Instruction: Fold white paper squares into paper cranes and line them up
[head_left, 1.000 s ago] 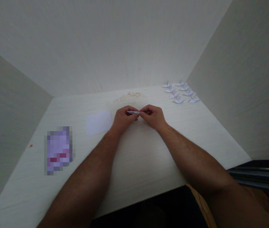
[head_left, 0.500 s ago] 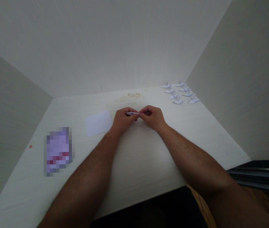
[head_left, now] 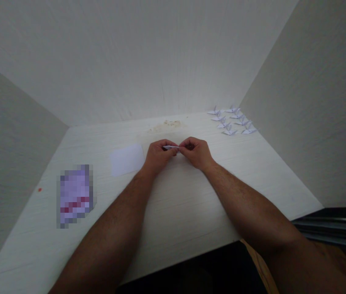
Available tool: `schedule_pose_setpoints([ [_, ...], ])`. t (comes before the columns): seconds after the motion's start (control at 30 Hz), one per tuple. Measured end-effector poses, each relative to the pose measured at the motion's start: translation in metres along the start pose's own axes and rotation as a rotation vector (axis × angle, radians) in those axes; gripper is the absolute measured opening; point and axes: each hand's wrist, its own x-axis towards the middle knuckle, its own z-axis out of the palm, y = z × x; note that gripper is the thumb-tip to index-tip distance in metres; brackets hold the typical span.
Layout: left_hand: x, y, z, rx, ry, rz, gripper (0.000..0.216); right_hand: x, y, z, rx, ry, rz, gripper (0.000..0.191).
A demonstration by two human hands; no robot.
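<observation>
Over the middle of the white table (head_left: 179,204), both hands meet at a small folded piece of white paper (head_left: 170,147). My left hand (head_left: 160,154) is closed around it, thumb on the near side. My right hand (head_left: 196,152) pinches its right end between thumb and fingers. Most of the folded paper is hidden by the fingers, so its full shape does not show. Left of my left hand lies a flat white sheet of paper (head_left: 126,159). Several folded white paper cranes (head_left: 229,132) stand in two rows at the back right.
A pixelated purple item (head_left: 75,190) lies on the left, with a small red spot (head_left: 40,190) beside it. Walls rise at the back and both sides. A brownish stained patch (head_left: 171,123) marks the table's rear. A black object (head_left: 197,269) is at the near edge.
Almost nothing differs. Both hands keep hold of the folded paper in the same place, with only a slight shift of the fingers and the view.
</observation>
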Motion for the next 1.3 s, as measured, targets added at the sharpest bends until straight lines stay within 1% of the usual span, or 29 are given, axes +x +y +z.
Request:
schedule_pose_setpoints([
  [0.13,0.0,0.002,0.0,0.002,0.012,-0.01,0.024,-0.001,0.0,0.001,-0.016,0.029,-0.019,0.011],
  [0.37,0.002,-0.004,-0.001,-0.026,0.059,0.02,0.024,0.001,0.004,0.001,0.047,0.008,0.021,0.023],
  [0.9,0.001,-0.005,-0.002,-0.033,0.053,-0.004,0.024,0.001,0.0,0.001,0.095,0.008,0.072,0.018],
  [1.13,0.004,-0.01,-0.004,-0.171,0.026,-0.032,0.026,0.001,0.0,-0.001,0.132,-0.01,0.082,0.018],
  [1.3,0.004,-0.008,-0.003,-0.208,0.016,-0.04,0.026,0.001,0.002,-0.001,0.141,-0.013,0.08,0.019],
])
